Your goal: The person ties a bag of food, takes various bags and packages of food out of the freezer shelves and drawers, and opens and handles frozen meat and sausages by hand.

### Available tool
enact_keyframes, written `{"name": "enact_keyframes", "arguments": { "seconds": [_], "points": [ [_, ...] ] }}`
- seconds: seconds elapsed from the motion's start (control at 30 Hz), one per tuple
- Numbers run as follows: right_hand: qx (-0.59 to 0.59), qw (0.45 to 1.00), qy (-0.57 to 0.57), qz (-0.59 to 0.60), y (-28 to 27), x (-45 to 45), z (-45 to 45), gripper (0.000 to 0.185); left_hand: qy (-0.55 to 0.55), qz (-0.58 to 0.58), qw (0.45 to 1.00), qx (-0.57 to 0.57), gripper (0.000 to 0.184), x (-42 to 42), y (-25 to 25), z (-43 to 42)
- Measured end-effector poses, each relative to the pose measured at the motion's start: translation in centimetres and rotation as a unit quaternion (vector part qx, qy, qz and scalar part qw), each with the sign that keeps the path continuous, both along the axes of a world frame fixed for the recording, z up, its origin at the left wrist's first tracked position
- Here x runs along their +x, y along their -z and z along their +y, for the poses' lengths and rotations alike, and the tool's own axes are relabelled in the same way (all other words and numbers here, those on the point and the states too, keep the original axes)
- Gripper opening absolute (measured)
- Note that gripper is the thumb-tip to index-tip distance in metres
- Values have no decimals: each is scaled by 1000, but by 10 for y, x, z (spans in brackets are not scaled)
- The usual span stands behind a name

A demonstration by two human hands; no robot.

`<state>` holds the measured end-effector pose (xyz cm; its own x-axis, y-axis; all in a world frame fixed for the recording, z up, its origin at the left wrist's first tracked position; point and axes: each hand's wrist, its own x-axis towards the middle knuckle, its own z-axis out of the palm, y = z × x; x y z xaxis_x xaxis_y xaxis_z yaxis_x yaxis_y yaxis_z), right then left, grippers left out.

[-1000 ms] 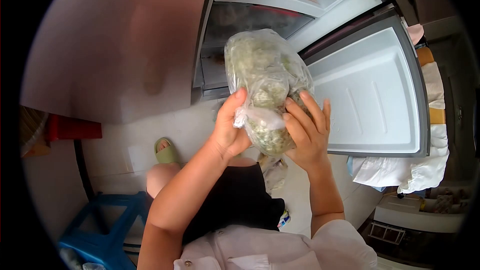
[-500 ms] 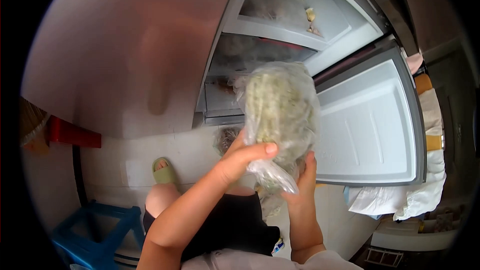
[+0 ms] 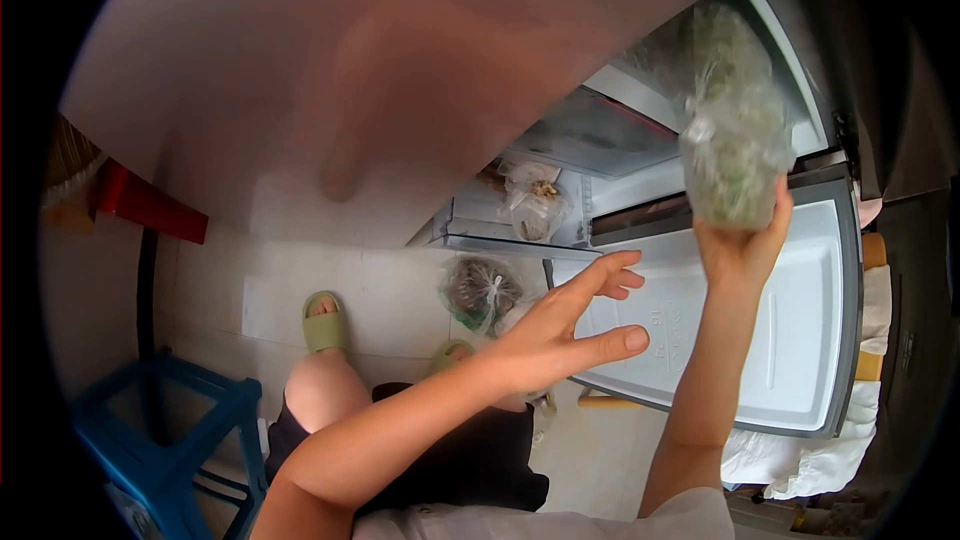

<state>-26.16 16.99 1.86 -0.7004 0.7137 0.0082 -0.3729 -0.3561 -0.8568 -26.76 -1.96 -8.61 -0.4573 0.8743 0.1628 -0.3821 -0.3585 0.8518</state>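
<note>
My right hand [image 3: 745,235] grips the lower end of a clear plastic bag of pale green contents [image 3: 735,125], raised before the upper part of the open freezer. Left of it, my left hand [image 3: 575,325] is empty, with thumb and fingers spread, in front of the freezer door's white inner panel [image 3: 740,320]. A knotted plastic bag [image 3: 535,205] lies in the lower freezer drawer [image 3: 470,220]. On the floor below the drawer sits another tied bag with dark contents [image 3: 482,292].
A blue stool [image 3: 185,430] stands at the lower left, beneath a red object [image 3: 150,202]. My green slippers [image 3: 323,325] are on the tiled floor. White cloth [image 3: 810,460] hangs behind the freezer door at the right.
The bag of pale green contents has moved up and right in my right hand. My left hand has let go of it. More of the lower drawer and floor bag now shows.
</note>
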Motion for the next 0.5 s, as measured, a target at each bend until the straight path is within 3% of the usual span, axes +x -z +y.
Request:
{"name": "enact_keyframes", "arguments": {
  "seconds": [0.17, 0.5],
  "points": [
    [-49, 997, 53, 9, -31, -73, 30, 45, 26, 3, 1000, -1, 77, -4, 1, 1],
    [0, 996, -71, 57, -39, -194, 118, 36, 59, -3, 998, 2, 69, 0, 9, -3]
  ]
}}
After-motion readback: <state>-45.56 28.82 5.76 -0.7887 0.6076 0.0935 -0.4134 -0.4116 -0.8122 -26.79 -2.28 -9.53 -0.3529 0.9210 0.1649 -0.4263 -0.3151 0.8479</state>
